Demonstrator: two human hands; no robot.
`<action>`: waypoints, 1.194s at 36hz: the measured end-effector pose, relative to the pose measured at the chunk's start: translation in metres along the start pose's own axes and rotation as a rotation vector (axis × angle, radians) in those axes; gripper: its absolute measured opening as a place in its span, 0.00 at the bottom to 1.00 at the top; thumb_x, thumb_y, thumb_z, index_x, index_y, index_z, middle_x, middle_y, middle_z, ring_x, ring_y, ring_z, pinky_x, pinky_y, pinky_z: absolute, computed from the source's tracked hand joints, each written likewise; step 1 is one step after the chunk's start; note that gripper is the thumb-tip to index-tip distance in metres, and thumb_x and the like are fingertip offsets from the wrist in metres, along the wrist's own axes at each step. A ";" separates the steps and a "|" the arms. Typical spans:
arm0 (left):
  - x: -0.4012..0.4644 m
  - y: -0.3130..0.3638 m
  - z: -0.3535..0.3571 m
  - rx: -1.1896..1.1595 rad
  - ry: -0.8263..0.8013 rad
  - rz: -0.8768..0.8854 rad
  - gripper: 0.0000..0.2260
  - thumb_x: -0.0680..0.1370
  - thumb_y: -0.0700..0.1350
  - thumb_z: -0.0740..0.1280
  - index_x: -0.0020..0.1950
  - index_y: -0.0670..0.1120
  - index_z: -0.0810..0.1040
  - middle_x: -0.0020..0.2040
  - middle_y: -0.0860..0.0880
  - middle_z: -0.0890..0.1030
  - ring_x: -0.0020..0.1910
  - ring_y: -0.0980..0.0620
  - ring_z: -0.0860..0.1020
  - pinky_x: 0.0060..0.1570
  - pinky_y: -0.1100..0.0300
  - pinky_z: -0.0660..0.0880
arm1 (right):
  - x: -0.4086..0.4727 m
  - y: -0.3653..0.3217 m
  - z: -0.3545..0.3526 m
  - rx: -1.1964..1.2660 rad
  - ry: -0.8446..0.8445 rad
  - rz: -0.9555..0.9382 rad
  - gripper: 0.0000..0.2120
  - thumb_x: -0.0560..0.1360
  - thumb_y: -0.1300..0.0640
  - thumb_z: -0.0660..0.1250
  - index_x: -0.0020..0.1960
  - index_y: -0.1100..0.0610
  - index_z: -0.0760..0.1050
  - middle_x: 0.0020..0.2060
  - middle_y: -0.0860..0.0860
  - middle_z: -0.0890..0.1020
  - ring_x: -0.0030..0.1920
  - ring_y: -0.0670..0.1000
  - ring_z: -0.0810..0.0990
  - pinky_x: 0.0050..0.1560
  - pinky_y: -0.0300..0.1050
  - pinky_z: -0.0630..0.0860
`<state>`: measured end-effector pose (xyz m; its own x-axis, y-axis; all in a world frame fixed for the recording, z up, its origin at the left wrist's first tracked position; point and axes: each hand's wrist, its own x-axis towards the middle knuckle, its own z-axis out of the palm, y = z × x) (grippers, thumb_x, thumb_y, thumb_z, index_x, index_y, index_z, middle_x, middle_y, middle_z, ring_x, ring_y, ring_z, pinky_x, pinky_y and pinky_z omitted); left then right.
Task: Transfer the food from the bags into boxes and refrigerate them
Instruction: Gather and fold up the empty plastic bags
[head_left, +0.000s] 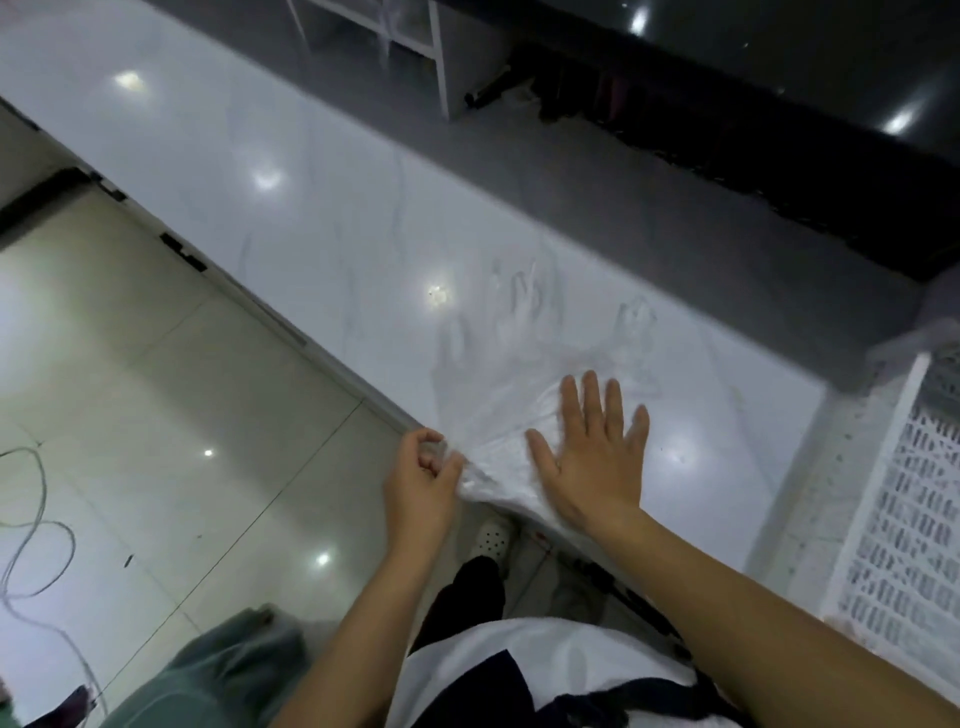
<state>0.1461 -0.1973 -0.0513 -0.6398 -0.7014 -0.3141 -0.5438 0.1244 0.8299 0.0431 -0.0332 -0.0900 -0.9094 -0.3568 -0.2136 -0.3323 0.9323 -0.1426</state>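
1. Broadly, the white desk (322, 218) runs from 10 to 4 o'clock, with a perforated white crate (904, 519) at 3 o'clock.
2. A clear plastic bag (519, 374) lies flat near the desk's front edge; it looks light, limp and slippery, best taken at its gathered end.
3. Right hand (592, 447) presses it, fingers straight and spread.
4. Left hand (423, 478) pinches the bunched end, fingers curled.

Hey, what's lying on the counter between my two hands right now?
In the head view, only the bunched clear plastic bag spans it: the left hand pinches its edge, the right hand presses it flat.
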 end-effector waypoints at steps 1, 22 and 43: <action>0.000 -0.002 -0.001 0.012 0.009 0.011 0.09 0.76 0.45 0.74 0.52 0.54 0.76 0.37 0.50 0.77 0.35 0.52 0.76 0.33 0.66 0.70 | 0.000 0.000 0.000 0.006 0.005 0.009 0.38 0.78 0.30 0.35 0.80 0.50 0.35 0.80 0.50 0.37 0.79 0.54 0.33 0.75 0.64 0.34; 0.008 0.015 -0.009 -0.606 -0.004 -0.311 0.05 0.78 0.40 0.71 0.54 0.46 0.80 0.50 0.45 0.84 0.44 0.48 0.83 0.44 0.49 0.82 | 0.020 -0.030 -0.033 -0.011 0.159 -0.222 0.35 0.76 0.29 0.46 0.79 0.38 0.41 0.81 0.51 0.40 0.79 0.58 0.36 0.73 0.68 0.37; 0.023 0.043 -0.039 -0.239 -0.235 0.353 0.24 0.76 0.28 0.63 0.49 0.58 0.84 0.55 0.56 0.82 0.55 0.58 0.81 0.53 0.59 0.80 | 0.000 -0.028 -0.061 0.731 0.184 0.038 0.29 0.79 0.42 0.57 0.78 0.45 0.56 0.79 0.47 0.58 0.80 0.49 0.52 0.77 0.62 0.50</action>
<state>0.1291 -0.2356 -0.0047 -0.8829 -0.4648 -0.0666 -0.1489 0.1426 0.9785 0.0374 -0.0555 -0.0265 -0.9653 -0.2499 -0.0759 -0.1072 0.6443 -0.7572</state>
